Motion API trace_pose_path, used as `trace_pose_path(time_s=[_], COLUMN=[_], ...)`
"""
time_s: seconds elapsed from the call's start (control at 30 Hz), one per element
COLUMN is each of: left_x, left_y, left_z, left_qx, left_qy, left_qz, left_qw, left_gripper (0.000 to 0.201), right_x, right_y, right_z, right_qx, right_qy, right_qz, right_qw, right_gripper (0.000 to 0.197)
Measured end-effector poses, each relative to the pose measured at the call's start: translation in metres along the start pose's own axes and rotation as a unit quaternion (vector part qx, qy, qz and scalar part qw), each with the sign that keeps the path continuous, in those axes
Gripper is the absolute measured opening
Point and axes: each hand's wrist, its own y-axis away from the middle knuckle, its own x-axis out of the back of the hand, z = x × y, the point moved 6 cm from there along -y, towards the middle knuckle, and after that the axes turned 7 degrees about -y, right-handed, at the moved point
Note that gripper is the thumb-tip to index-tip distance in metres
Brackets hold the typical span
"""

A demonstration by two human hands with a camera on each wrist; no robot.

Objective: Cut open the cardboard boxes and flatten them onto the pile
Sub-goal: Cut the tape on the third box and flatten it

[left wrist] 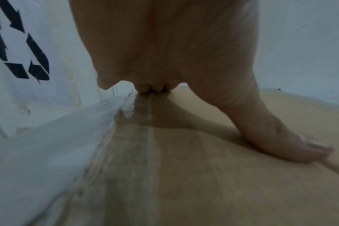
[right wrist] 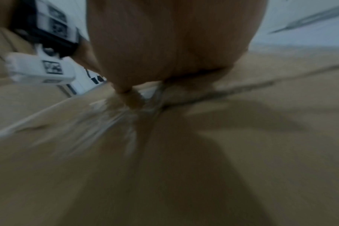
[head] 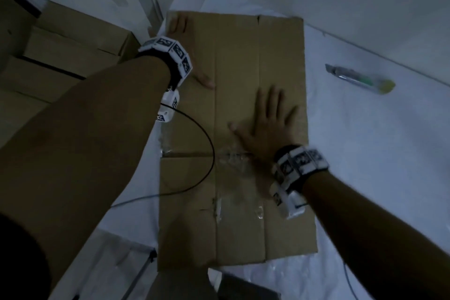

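A flattened brown cardboard box [head: 238, 226] lies on the white floor covering, with strips of clear tape [head: 233, 156] across its middle. My left hand [head: 185, 39] presses flat on its far left part, fingers stretched toward the far corner and thumb [left wrist: 292, 146] spread out on the board. My right hand [head: 267, 124] lies palm down with fingers spread on the box's middle, just beyond the tape. In the right wrist view the palm [right wrist: 174, 45] rests on the cardboard [right wrist: 242, 152], blurred. Neither hand holds anything.
A utility knife [head: 360, 79] with a green and yellow handle lies on the white sheet to the right of the box. Stacked brown cardboard boxes [head: 68, 56] stand at the left. A black cable [head: 209, 143] loops over the flattened box. White walls rise behind.
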Motion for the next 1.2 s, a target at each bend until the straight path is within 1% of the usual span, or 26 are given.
trace_pose_path(time_s=[0.03, 0.07, 0.13, 0.17, 0.2, 0.23, 0.27, 0.3, 0.4, 0.47, 0.5, 0.57, 0.63, 0.7, 0.77, 0.87, 1.0, 1.07, 1.1, 1.2], left_x=[-0.002, -0.003, 0.001, -0.002, -0.005, -0.013, -0.025, -0.04, -0.099, -0.138, -0.158, -0.194, -0.213, -0.214, -0.215, -0.219, -0.215, -0.213, -0.213, -0.212], left_y=[0.004, 0.007, 0.03, 0.043, 0.062, 0.079, 0.096, 0.11, 0.162, 0.21, 0.234, 0.273, 0.291, 0.294, 0.29, 0.286, 0.291, 0.291, 0.293, 0.296], left_z=[0.001, 0.001, 0.004, 0.006, 0.01, 0.015, 0.021, 0.028, 0.042, 0.051, 0.055, 0.061, 0.06, 0.058, 0.058, 0.056, 0.059, 0.059, 0.058, 0.055], left_qx=[-0.003, -0.004, -0.015, -0.016, -0.018, -0.019, -0.021, -0.023, -0.035, -0.043, -0.039, -0.013, 0.026, 0.039, 0.035, 0.038, 0.042, 0.039, 0.035, 0.022], left_qy=[0.002, 0.009, 0.041, 0.065, 0.071, 0.063, 0.058, 0.056, 0.048, 0.049, 0.05, 0.037, 0.023, 0.01, 0.007, 0.02, 0.032, 0.04, 0.052, 0.1], left_qz=[-0.013, 0.005, 0.103, 0.142, 0.166, 0.18, 0.178, 0.173, 0.143, 0.164, 0.172, 0.161, 0.158, 0.152, 0.154, 0.162, 0.203, 0.225, 0.227, 0.255], left_qw=[1.0, 1.0, 0.994, 0.988, 0.983, 0.982, 0.982, 0.983, 0.988, 0.984, 0.983, 0.986, 0.987, 0.988, 0.988, 0.986, 0.978, 0.973, 0.972, 0.962], left_gripper=[0.143, 0.128, 0.106, 0.098, 0.089, 0.081, 0.075, 0.073, 0.08, 0.083, 0.088, 0.097, 0.105, 0.111, 0.113, 0.112, 0.108, 0.108, 0.107, 0.101], right_x=[-0.014, -0.032, -0.053, -0.056, -0.054, -0.053, -0.054, -0.054, -0.056, -0.056, -0.055, -0.056, -0.055, -0.056, -0.06, -0.074, -0.103, -0.108, -0.109, -0.108], right_y=[0.012, 0.032, 0.054, 0.057, 0.055, 0.055, 0.056, 0.056, 0.055, 0.054, 0.053, 0.052, 0.05, 0.052, 0.064, 0.105, 0.164, 0.166, 0.167, 0.165], right_z=[-0.005, -0.005, -0.002, -0.002, -0.002, -0.002, -0.002, -0.003, -0.003, -0.002, -0.002, -0.001, 0.002, 0.005, 0.009, 0.028, 0.077, 0.09, 0.09, 0.086], right_qx=[0.021, 0.031, 0.047, 0.053, 0.054, 0.06, 0.065, 0.07, 0.075, 0.072, 0.073, 0.082, 0.09, 0.097, 0.108, 0.106, 0.051, 0.029, 0.026, 0.039], right_qy=[-0.001, 0.009, 0.027, 0.027, 0.023, 0.018, 0.016, 0.013, 0.012, 0.006, 0.004, 0.01, 0.007, 0.006, 0.003, -0.025, -0.019, -0.033, -0.034, -0.036], right_qz=[0.005, -0.005, 0.009, 0.014, 0.019, 0.025, 0.03, 0.037, 0.038, 0.032, 0.029, 0.018, 0.009, -0.002, 0.002, 0.037, 0.104, 0.129, 0.126, 0.146], right_qw=[1.0, 0.999, 0.999, 0.998, 0.998, 0.998, 0.997, 0.997, 0.996, 0.997, 0.997, 0.996, 0.996, 0.995, 0.994, 0.993, 0.993, 0.991, 0.991, 0.988], right_gripper=[0.105, 0.103, 0.104, 0.107, 0.108, 0.108, 0.108, 0.108, 0.107, 0.108, 0.108, 0.108, 0.108, 0.107, 0.101, 0.091, 0.079, 0.077, 0.077, 0.077])
